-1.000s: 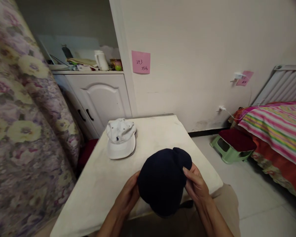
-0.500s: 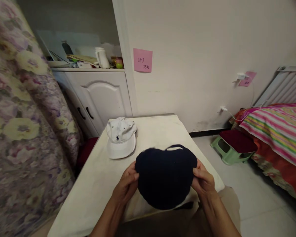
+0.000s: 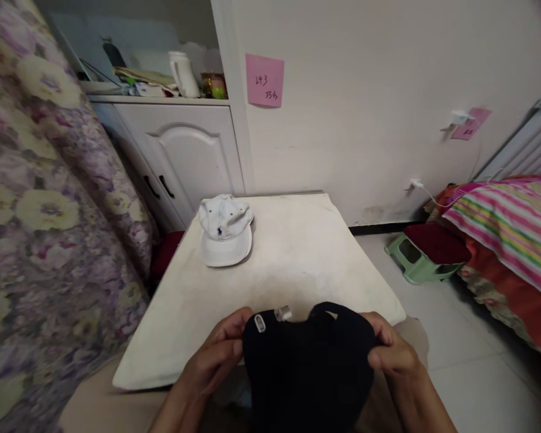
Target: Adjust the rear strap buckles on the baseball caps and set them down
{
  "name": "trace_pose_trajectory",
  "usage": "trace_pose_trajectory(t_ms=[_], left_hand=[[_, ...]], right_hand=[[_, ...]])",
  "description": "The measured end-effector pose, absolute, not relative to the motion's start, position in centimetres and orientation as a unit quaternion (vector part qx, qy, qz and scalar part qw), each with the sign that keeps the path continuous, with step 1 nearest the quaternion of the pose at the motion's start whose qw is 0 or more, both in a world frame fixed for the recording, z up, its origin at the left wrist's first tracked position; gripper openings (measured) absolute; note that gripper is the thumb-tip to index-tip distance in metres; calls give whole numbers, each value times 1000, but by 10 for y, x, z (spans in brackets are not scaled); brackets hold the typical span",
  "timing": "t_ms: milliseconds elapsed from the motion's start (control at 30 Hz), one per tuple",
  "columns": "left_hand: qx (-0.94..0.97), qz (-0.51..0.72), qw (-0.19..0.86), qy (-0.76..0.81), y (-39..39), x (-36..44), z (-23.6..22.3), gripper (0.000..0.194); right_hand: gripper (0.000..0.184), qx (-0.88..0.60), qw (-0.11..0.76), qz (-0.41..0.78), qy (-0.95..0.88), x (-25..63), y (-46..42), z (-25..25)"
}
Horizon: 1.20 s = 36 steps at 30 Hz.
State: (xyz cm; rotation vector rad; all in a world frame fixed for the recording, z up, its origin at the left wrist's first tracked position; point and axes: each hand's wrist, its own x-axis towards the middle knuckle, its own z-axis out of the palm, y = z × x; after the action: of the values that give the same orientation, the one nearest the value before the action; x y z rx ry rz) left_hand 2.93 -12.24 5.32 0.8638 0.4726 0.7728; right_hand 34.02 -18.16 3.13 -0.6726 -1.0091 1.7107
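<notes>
Between my two hands is a dark cap [image 3: 311, 367], held close to my body over the table's near edge. My left hand [image 3: 219, 346] pinches its left side, and my right hand [image 3: 390, 346] pinches its right side with the thumb on top. A small pale label and a short silvery tab [image 3: 283, 313] show along the cap's upper edge, with a notch in the middle. The cap's lower part runs out of view. Farther off on the table lies a white baseball cap [image 3: 226, 231] with a small dark emblem, brim toward me.
The cream-covered table [image 3: 293, 240] stands against the wall. A floral curtain [image 3: 58, 228] hangs at left beside a white cabinet [image 3: 184, 150]. On the right are a green stool [image 3: 417, 264] with a red top and a bed with striped cover [image 3: 514, 228].
Both hands have drawn the dark cap down and nearer to me. Its upper edge now shows the label and silvery tab. The white cap stays put while the view tilts slightly.
</notes>
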Motion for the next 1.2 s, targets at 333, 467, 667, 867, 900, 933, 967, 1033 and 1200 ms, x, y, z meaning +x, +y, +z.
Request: trace_pose_trajectory(t_ms=[333, 467, 667, 867, 900, 933, 967, 1033, 1200], left_hand=[[495, 304, 772, 256, -131, 32, 77, 24], [494, 315, 773, 245, -133, 29, 81, 22], [529, 261, 764, 263, -137, 25, 88, 38], [599, 247, 692, 318, -141, 30, 95, 22], [599, 255, 689, 317, -142, 32, 95, 21], [595, 264, 691, 313, -143, 32, 96, 20], [587, 271, 698, 309, -144, 33, 96, 19], [566, 277, 713, 307, -147, 34, 95, 18], [503, 314, 753, 286, -151, 39, 82, 16]], right_hand=[[37, -220, 402, 777, -432, 349, -187, 24], [29, -241, 392, 751, -473, 354, -194, 21], [31, -239, 411, 764, -437, 349, -205, 20], [35, -189, 380, 803, -417, 343, -207, 17], [35, -187, 382, 797, -429, 343, -207, 18], [34, -190, 386, 787, -443, 344, -208, 20], [33, -198, 392, 776, -453, 345, -208, 22], [28, -222, 413, 753, -461, 346, -209, 27], [21, -261, 466, 725, -435, 341, -215, 42]])
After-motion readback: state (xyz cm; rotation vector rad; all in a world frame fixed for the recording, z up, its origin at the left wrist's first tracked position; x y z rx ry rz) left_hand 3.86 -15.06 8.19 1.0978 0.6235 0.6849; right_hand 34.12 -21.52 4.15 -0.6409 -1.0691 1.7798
